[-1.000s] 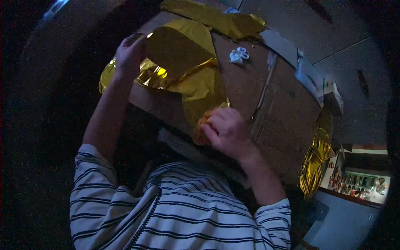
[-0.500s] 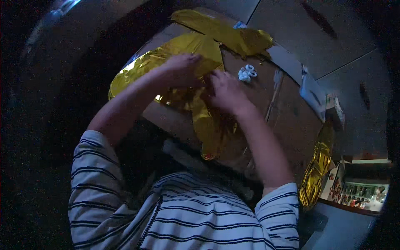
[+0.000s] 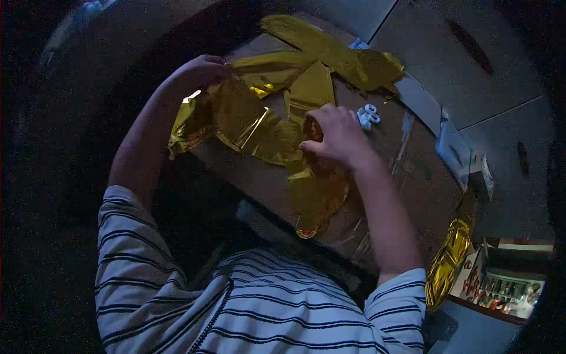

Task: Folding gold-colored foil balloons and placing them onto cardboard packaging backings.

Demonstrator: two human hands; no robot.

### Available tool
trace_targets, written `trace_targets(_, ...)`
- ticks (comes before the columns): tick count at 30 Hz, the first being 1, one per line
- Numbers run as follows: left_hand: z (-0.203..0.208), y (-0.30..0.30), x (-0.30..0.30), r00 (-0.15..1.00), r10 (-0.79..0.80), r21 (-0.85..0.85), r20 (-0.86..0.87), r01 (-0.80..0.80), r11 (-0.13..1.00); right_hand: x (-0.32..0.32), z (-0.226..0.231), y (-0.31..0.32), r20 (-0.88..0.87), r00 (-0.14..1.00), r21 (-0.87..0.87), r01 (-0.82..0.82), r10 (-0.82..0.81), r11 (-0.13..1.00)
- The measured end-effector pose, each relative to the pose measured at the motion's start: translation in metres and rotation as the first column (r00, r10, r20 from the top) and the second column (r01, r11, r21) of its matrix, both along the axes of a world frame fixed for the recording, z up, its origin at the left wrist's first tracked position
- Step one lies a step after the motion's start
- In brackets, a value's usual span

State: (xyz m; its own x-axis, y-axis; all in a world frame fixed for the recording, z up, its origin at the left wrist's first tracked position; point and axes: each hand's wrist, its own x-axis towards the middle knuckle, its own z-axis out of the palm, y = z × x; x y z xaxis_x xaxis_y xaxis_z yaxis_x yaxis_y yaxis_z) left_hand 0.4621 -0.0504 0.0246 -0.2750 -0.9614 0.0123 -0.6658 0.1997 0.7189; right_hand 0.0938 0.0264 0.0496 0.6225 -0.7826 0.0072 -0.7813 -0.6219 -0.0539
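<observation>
Left hand moved outward, foil shifted

The gold foil is thin metallic-looking stuff, mirror-shiny where it catches light and pretty crinkly. Brown board under it looks like matt cardboard, kinda scuffed. The other gold bundle is glossy and creased too. Striped shirt is plain matt cloth, floor tiles smooth and dullish.

Reaches forward, holding the left hand farther out and curled, the right hand nearer, with thumb spread.
</observation>
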Motion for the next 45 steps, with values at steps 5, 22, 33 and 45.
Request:
trace_targets(5, 0.017, -0.012, -0.015, 0.94, 0.331, 0.103, -0.076, -0.323, 0.941, 0.013, -0.007, -0.03, 0.034, 0.998, -0.018, 0.045, -0.045, 0.999)
trace_targets(22, -0.006, -0.064, 0.089, 0.914, 0.406, -0.235, 0.0, -0.394, 0.888, 0.072, 0.008, -0.01, 0.109, 0.985, -0.013, -0.134, 0.135, 0.991)
trace_targets(33, 0.007, 0.021, 0.162, 0.856, 0.511, -0.042, -0.075, -0.515, 0.856, 0.119, -0.023, 0.003, -0.036, 0.978, -0.012, -0.205, 0.204, 0.979)
trace_targets(45, -0.015, 0.149, 0.284, 0.421, 0.85, 0.019, -0.317, -0.893, 0.449, 0.129, -0.007, 0.008, -0.051, 0.974, 0.035, -0.218, 0.22, 0.975)
